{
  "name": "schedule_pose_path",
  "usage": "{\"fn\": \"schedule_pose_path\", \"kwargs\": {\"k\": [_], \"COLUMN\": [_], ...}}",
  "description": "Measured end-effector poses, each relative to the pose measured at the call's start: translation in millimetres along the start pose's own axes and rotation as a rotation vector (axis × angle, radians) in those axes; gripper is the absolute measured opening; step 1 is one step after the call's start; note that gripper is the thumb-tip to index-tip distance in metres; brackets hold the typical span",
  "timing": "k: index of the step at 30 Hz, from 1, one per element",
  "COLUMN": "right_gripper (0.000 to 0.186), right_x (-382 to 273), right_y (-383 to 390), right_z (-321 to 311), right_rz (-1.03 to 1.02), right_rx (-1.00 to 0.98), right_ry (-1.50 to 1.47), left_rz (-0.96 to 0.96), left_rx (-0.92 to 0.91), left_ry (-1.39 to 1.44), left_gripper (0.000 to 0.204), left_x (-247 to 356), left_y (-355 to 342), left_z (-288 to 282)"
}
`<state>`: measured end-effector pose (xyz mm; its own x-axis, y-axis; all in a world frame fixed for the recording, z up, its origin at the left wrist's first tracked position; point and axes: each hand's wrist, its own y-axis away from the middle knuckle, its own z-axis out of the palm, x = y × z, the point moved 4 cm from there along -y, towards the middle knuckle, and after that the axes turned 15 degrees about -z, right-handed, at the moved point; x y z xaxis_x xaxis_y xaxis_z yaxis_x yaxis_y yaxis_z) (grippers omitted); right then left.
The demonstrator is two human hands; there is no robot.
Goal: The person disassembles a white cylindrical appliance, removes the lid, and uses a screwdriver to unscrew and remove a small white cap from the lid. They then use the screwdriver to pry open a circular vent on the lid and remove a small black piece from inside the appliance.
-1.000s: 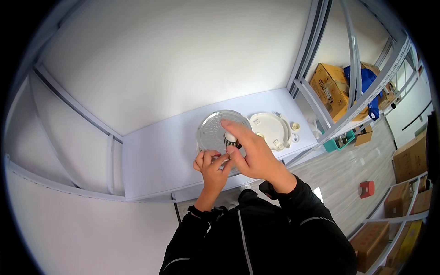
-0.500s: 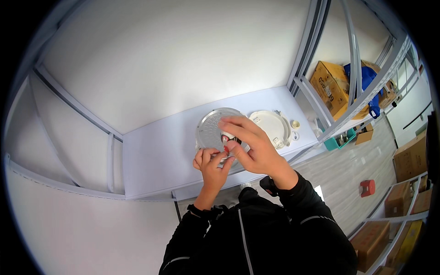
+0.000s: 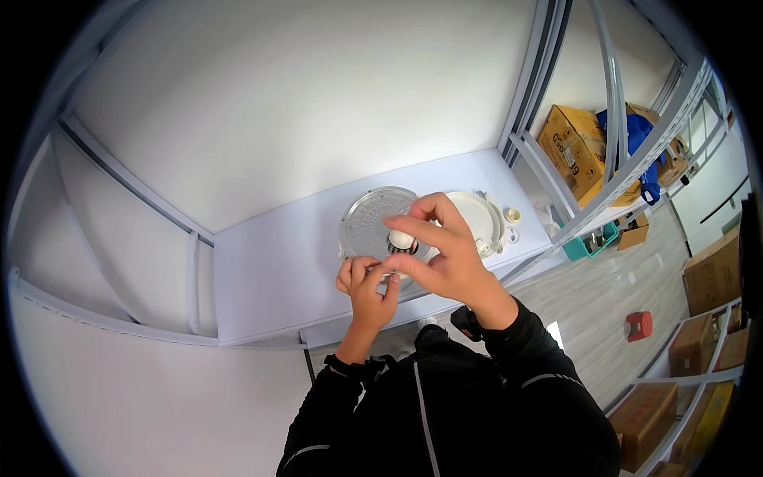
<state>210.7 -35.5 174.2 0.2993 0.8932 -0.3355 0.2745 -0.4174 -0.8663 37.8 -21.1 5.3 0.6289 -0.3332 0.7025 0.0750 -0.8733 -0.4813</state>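
Your right hand (image 3: 445,254) curls loosely, thumb and fingertips pinching a small white knob-like part (image 3: 400,238) from above, so it stays steady over the work. Your left hand (image 3: 367,286) is closed just beneath it, fingers gripping something too small to tell. Both hover over the grey round disc (image 3: 369,222) near the white table's (image 3: 270,270) front edge, with a white round cover (image 3: 481,219) beside it toward the right edge.

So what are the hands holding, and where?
The right hand pinches a small white bulb-like part by its rounded top; the left hand grips something tiny underneath, unclear what.
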Motion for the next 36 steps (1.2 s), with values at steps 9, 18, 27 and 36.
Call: {"fn": "schedule_pose_path", "kwargs": {"k": [9, 18, 27, 36], "right_gripper": [0.041, 0.039, 0.040, 0.037], "right_x": [-3.2, -3.1, -1.7, 0.3], "right_y": [-6.8, -5.7, -1.9, -2.1], "right_z": [0.3, 2.6, 2.8, 4.1], "right_rz": [-0.038, 0.077, 0.106, 0.078], "right_rx": [0.075, 0.083, 0.064, 0.021], "right_ry": [-0.037, -0.084, -0.061, 0.022], "left_rz": [-0.003, -0.007, -0.004, -0.012], "left_rx": [-0.046, -0.033, -0.043, -0.023], "left_ry": [0.013, 0.000, -0.010, 0.004], "left_gripper": [0.017, 0.016, 0.014, 0.013], "left_x": [-1.1, -2.3, 1.0, 1.9], "left_y": [-0.1, 1.9, 0.3, -0.4], "left_z": [0.8, 2.4, 1.8, 2.6]}}
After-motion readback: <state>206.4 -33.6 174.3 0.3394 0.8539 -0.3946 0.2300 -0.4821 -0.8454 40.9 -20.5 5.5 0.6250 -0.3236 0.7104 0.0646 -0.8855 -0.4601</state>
